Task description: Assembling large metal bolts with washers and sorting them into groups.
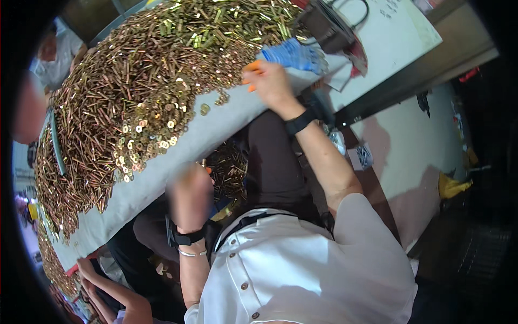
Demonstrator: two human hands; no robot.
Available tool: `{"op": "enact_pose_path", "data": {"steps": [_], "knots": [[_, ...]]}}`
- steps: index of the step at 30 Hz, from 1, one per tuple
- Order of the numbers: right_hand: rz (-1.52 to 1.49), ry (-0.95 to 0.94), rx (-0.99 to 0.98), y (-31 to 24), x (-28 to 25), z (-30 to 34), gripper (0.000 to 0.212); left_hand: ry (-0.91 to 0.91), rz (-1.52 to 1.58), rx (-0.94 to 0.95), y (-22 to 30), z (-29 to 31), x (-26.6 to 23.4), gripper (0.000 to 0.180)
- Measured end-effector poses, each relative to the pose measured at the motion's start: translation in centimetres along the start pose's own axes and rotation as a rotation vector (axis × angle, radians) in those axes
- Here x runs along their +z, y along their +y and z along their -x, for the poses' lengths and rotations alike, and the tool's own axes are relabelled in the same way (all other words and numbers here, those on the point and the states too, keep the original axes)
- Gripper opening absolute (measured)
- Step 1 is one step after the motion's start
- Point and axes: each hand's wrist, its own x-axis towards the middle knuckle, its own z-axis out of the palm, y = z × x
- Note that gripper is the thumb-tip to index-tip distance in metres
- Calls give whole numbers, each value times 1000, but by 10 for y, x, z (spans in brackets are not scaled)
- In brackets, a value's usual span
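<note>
My right hand [272, 86] is at the near edge of a large heap of brassy metal parts [124, 70]. Orange covers [252, 66] sit on its fingertips, which are bent and apart, with nothing visible between them. Small nut-like pieces [226, 62] lie beside these fingers. Below the table edge, my left hand [191, 197] is smeared by motion, so its grip cannot be made out. A bit of orange shows at its fingertips. Next to it is a lower pile of long metal pieces [229, 173]. Washers [156, 135] are gathered on the heap's near side.
A pale cloth [216, 116] covers the table edge. Blue-white fabric [294, 55] and a dark box-shaped thing with a cable [326, 27] are at the heap's right. Another person's hands [89, 275] are at the lower left; another person [56, 54] is at the far left.
</note>
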Motion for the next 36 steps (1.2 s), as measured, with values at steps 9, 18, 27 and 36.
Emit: {"op": "enact_pose_path", "data": {"steps": [9,18,27,36], "knots": [[719,99,-130,12,-33,-89,15,23,43,-47,6,-8,0,16],[1031,28,-311,44,1,-133,12,26,58,-38,12,-13,3,12],[1013,11,-307,41,6,-130,17,64,16,-22,6,-17,5,16],[1006,-15,-317,40,-6,-148,18,-31,67,-1,2,-26,3,16]]}}
